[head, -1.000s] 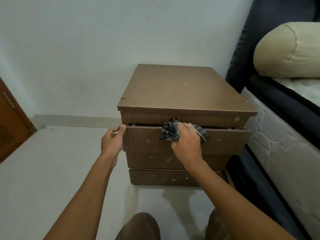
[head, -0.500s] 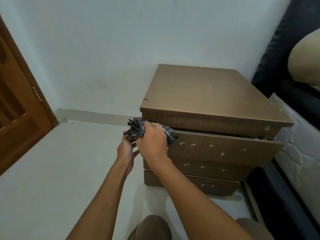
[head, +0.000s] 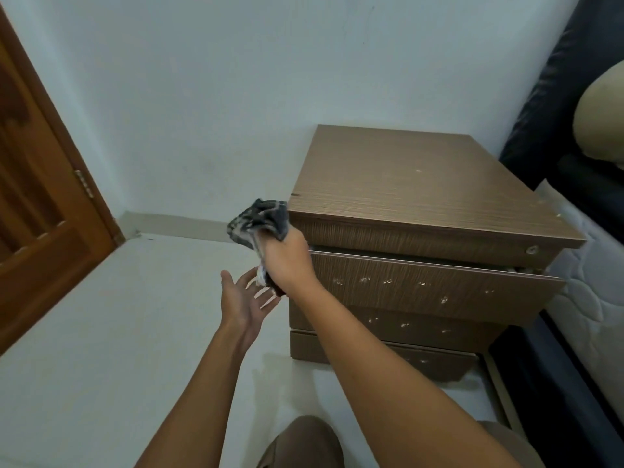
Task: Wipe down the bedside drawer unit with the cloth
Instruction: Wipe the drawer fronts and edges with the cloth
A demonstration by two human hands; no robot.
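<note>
The brown wooden drawer unit (head: 415, 184) stands against the white wall, its top drawer (head: 432, 285) pulled out a little and speckled with pale marks. My right hand (head: 287, 258) grips a crumpled dark checked cloth (head: 260, 221) at the unit's front left corner, level with the top drawer's left end. My left hand (head: 243, 298) hangs just below and to the left, palm up, fingers spread, holding nothing. Two lower drawers sit shut beneath.
A wooden door (head: 37, 204) fills the left edge. The bed's mattress (head: 594, 298), dark headboard (head: 553, 96) and a beige pillow (head: 601, 123) press close on the unit's right. Pale floor (head: 118, 332) stretches left of the unit. My knees show at the bottom.
My right hand slid the cloth from the drawer's middle to its left corner. My left hand let go of the drawer edge and opened below the cloth. The view swung left.
</note>
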